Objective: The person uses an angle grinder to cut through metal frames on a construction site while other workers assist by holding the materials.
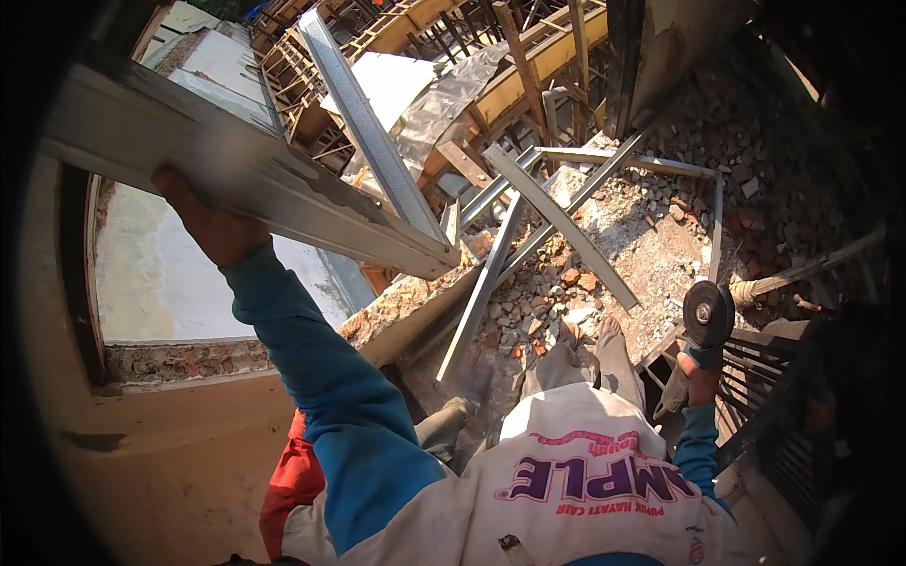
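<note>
My left hand reaches up and grips the lower edge of a long grey beam with a weathered surface. The beam slants from the upper left down to a broken wall edge near the middle. Part of the fingers is hidden against it. At the right, low beside my body, my right hand is closed around an angle grinder. Its dark round disc faces up, away from the beam. Whether the disc spins cannot be told.
Loose metal channels lie crossed over rubble ahead of my feet. Another channel leans beyond the beam. A broken wall edge runs below it. Dark bars stand at the right. Red cloth shows beside my left arm.
</note>
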### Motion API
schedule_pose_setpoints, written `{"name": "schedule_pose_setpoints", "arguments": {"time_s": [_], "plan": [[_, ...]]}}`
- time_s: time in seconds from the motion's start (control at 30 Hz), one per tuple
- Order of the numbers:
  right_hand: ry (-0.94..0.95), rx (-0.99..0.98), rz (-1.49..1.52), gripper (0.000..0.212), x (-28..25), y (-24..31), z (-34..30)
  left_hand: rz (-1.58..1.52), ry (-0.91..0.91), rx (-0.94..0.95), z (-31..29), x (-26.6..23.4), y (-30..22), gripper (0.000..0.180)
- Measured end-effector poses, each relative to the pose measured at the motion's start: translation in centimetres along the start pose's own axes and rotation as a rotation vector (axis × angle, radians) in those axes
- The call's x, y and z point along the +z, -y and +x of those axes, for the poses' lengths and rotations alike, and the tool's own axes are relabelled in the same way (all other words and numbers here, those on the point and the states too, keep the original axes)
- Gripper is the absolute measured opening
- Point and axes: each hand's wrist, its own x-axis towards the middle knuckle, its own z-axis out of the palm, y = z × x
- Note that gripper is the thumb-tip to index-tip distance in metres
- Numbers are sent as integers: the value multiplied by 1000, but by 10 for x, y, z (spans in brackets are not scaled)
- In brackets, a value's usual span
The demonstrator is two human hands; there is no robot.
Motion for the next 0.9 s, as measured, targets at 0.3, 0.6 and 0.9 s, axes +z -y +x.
{"name": "schedule_pose_setpoints", "arguments": {"time_s": [0.3,0.6,0.9], "plan": [[179,-70,118,44,-3,4,55,-128,-249,-33,-42,-11,-59,69],[149,-60,160,40,-18,-5,90,224,-112,193,-30,2,-70,55],[110,-28,137,44,-32,-16,94,424,-11,393,26,-37,-86,52]]}}
